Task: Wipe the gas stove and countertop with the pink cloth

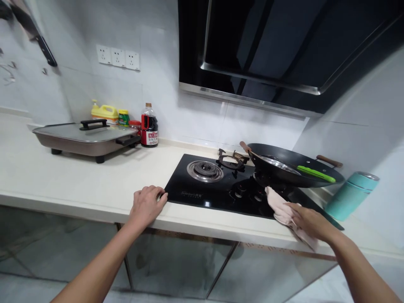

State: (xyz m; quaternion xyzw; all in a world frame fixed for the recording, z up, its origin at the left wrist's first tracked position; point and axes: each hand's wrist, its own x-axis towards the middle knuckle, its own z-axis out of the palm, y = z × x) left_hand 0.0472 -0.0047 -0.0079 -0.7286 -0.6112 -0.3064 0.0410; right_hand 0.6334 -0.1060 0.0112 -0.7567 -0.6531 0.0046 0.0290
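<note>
A crumpled pale pink cloth (282, 210) is held in the right hand (306, 219) at the front edge of the black glass gas hob (217, 195), to the right of the two dark round control knobs (239, 192); the fingers are closed over the cloth, its upper end is laid over the hob and its lower end is spread past the front edge of the cream bench (120, 176); the left hand (147, 205) is placed at the front left corner of the hob, with fingers half curled and thumb tip against that corner; whether the corner is gripped or only touched cannot be told.

The round metal-ringed burner (205, 169) is left uncovered on the left part of the hob; a black ring-shaped pot support (232, 166) is seen at the hob's rear edge; the right part of the hob is covered by a wide black wok (284, 152) with wooden handles, in which a shiny metal utensil with a lime green handle (315, 173) is partly seen; a tilted-looking turquoise flask (352, 195) is stood to the right of the hob.

Well to the left of the hob, a brown rectangular electric pan with a glass lid (78, 147) is set on the bench; between it and the hob, nearer the wall, a dark sauce bottle with a red handle (149, 126) is placed; above the hob, a glossy black range hood (252, 50) is mounted.
</note>
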